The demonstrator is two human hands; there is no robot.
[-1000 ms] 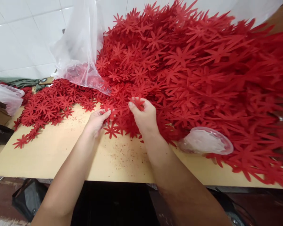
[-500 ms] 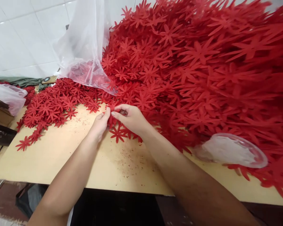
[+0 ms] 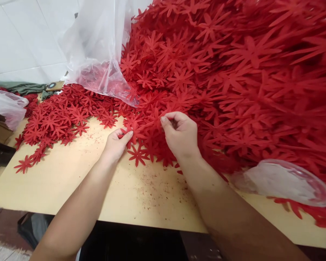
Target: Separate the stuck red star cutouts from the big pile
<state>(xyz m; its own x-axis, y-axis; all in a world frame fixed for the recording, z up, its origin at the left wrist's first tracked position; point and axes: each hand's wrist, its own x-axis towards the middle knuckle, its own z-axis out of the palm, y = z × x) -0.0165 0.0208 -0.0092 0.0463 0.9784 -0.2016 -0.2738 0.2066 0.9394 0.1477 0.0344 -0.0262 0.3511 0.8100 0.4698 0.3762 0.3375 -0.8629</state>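
Far left of the view, there's pale printing on the black box, white marks on dark, but it's too small and blurred: not one word, number or brand readable!

1 pale table carries heaped red flower cutouts and dark specks.

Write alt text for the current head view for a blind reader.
A person's left hand pinches a red flower-shaped piece with the right hand curled nearby, before a large heap of such pieces on a pale table.
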